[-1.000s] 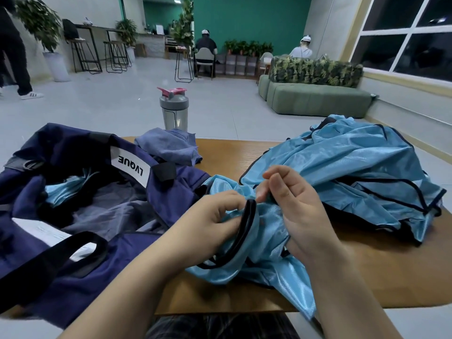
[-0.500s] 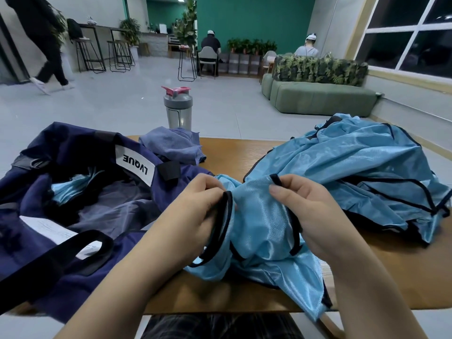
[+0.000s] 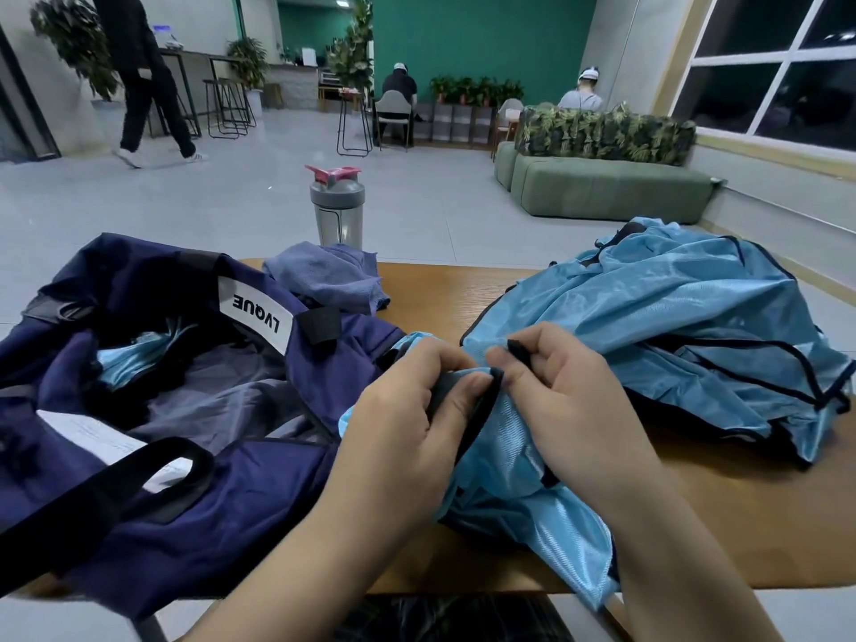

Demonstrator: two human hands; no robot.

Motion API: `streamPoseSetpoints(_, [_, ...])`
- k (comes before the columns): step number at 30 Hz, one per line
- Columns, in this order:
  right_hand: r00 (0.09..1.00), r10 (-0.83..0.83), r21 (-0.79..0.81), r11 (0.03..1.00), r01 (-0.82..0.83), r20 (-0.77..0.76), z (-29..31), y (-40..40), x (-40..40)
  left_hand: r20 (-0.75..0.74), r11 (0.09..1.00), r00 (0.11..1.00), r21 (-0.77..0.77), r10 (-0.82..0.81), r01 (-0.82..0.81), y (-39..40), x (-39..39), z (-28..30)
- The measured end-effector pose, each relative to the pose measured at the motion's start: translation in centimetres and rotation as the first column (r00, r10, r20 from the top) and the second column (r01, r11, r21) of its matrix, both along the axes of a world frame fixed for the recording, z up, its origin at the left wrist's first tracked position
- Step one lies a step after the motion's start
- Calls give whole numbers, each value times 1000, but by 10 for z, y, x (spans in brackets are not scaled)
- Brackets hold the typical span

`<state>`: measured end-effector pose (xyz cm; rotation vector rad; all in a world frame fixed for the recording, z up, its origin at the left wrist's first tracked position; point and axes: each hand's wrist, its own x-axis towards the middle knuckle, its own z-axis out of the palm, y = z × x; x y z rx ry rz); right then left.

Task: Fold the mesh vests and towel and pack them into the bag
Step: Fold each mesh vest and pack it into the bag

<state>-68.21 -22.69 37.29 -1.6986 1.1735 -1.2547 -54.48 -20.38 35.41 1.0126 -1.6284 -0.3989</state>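
Bunched vest [image 3: 514,461], black trim upright btwn L hand [image 3: 407,424]; R hand [image 3: 569,410]

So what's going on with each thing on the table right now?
Bag: open, a bit of blue vest already inside.
Vest in hands: crumpled, not yet folded.
Left hand: pinching the vest's black edge.
Right hand: pinching the vest's black edge.
Vest pile: heaped, unfolded.
Towel: bunched up, unfolded.
Bottle: upright, its cap flipped up.

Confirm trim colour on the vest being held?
Black trim on the light blue vest, clear in the head view.
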Motion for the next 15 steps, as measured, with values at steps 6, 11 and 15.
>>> streamPoseSetpoints(6, [973,226,70,971,-228,44,9,12,-3,-78,997,994,-23,76,-78,-1,0,-6])
streamPoseSetpoints(11, [957,289,38,956,-289,10,2,11,-1,-75,994,992,-40,103,-106,-1,2,-8])
streamPoseSetpoints(15, [949,315,-9,949,-315,-24,-1,10,2,-71,990,990,-72,120,-125,1,0,-9])
